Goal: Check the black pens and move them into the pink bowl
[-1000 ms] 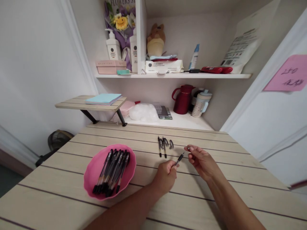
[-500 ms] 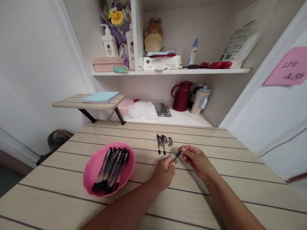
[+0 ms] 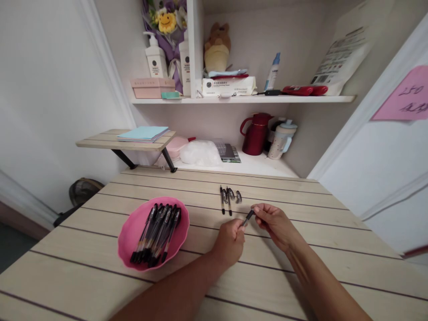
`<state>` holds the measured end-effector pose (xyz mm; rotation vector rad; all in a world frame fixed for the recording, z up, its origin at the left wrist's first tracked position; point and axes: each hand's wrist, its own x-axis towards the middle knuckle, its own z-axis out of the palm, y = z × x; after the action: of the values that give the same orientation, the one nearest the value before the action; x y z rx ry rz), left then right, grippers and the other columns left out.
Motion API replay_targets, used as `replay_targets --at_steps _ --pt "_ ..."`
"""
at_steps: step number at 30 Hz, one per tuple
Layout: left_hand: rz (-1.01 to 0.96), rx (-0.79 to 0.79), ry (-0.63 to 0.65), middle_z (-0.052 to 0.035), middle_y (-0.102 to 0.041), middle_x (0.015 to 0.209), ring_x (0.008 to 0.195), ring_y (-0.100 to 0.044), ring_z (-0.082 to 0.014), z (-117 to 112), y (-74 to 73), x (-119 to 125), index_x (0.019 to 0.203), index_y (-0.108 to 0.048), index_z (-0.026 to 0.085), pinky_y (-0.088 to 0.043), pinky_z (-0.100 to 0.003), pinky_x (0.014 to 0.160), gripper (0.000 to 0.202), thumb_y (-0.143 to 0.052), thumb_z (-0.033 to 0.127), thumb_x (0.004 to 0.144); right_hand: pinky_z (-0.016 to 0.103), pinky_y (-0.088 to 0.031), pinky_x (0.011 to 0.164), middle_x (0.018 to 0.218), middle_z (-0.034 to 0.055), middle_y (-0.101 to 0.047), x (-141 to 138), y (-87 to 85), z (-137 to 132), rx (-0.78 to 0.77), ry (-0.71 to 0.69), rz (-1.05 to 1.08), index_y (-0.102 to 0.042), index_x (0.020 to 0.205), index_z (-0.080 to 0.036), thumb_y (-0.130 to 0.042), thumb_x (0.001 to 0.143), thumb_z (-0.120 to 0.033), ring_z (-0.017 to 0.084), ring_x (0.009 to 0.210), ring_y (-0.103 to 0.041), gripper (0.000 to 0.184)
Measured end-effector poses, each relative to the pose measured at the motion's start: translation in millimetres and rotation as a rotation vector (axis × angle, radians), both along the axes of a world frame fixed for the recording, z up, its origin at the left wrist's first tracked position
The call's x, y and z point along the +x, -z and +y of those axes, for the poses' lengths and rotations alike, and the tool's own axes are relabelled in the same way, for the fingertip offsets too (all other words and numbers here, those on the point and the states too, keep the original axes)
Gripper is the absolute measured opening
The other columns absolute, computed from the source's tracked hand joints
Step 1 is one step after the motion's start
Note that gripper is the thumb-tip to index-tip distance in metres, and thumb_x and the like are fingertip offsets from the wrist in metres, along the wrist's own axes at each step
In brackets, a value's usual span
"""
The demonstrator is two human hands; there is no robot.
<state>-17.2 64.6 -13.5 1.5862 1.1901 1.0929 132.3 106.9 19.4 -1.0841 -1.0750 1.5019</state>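
Observation:
A black gel pen (image 3: 248, 217) slants between my two hands above the table. My left hand (image 3: 229, 240) is closed around its lower end. At the upper end, the thumb and fingers of my right hand (image 3: 269, 220) pinch the pen; the very tip is hidden by them. Just beyond my hands lie two uncapped pens, the left pen (image 3: 222, 200) and the right pen (image 3: 229, 201), side by side. Dark clear-sided pen caps rest by them, one cap (image 3: 238, 197) a little to the right. Several capped pens (image 3: 157, 234) fill a pink bowl (image 3: 125, 243) to the left of my left hand.
A small raised stand (image 3: 100, 141) bears blue paper (image 3: 143, 133) at the table's back left. Behind the table, a plastic bag (image 3: 200, 154), a red jug (image 3: 257, 136) and a pale cup (image 3: 281, 141) stand under a loaded shelf (image 3: 284, 99).
The view has shifted slightly, so everything sits a little differently in the frame. Both hands keep the same hold on the pen, with hardly any movement.

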Motion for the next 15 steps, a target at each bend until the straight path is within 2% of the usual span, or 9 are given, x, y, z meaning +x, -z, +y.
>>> replay_targets --at_steps 6,12,15 --pt "-0.067 -0.06 0.063 0.0024 -0.046 0.056 0.052 -0.039 -0.0093 0.8 -3.2 -2.3 0.087 -0.06 0.012 -0.031 -0.021 0.052 0.026 -0.038 0.024 0.081 0.022 -0.021 0.042 0.048 -0.0025 -0.048 3.7 -1.7 -0.1 0.012 -0.042 -0.014 -0.059 0.065 -0.016 -0.072 0.059 -0.043 0.007 0.043 -0.033 0.031" --pt "0.095 0.082 0.019 0.001 -0.047 0.056 0.053 -0.04 -0.0105 -2.7 -7.3 -2.0 0.075 -0.058 0.015 -0.03 -0.022 0.052 0.022 -0.037 0.018 0.08 0.022 -0.02 0.041 0.045 -0.0033 -0.049 1.3 1.1 0.6 0.007 -0.005 -0.057 -0.055 0.058 -0.017 -0.073 0.059 -0.042 0.007 0.042 -0.032 0.03" --pt "0.067 0.058 0.008 0.0007 -0.047 0.056 0.053 -0.04 -0.0104 -1.7 -6.4 -2.0 0.077 -0.059 0.014 -0.03 -0.022 0.051 0.022 -0.038 0.02 0.08 0.021 -0.023 0.042 0.047 -0.0024 -0.052 -0.7 0.0 -0.2 0.019 0.007 -0.049 -0.056 0.058 -0.017 -0.072 0.06 -0.042 0.007 0.043 -0.036 0.03"
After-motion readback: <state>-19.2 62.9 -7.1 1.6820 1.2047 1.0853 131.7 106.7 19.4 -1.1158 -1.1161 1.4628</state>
